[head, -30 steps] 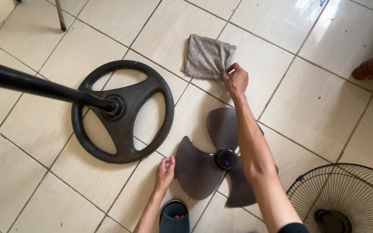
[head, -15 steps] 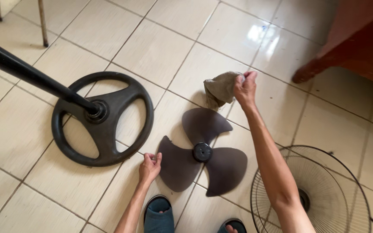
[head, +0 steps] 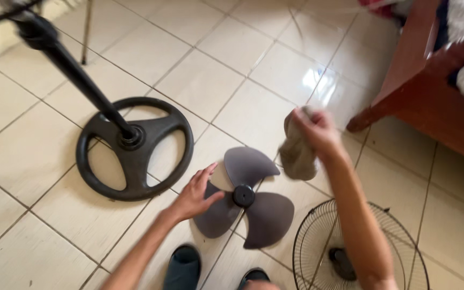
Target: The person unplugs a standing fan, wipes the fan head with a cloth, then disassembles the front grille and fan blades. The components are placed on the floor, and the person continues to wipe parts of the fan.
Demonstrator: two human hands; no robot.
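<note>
Head view: the right hand (head: 318, 131) is clenched on a crumpled grey cloth (head: 298, 153), held clear of the beige tiled floor (head: 200, 80). The left hand (head: 195, 194), fingers spread, rests on the dark three-bladed plastic fan propeller (head: 253, 201) lying flat on the tiles. To the left stands a black ring-shaped fan base with pole (head: 135, 147). Near right lies a round wire fan guard (head: 318, 247).

Right hand (head: 318, 131) pinching a hanging grey cloth (head: 298, 153) above the tiled floor (head: 200, 80), left hand (head: 195, 196) spread open over a three-bladed fan blade (head: 248, 198), black round fan base (head: 135, 147) alongside, wire fan guard (head: 318, 241) lower right, red-brown wooden furniture (head: 420, 80) upper right.
</note>
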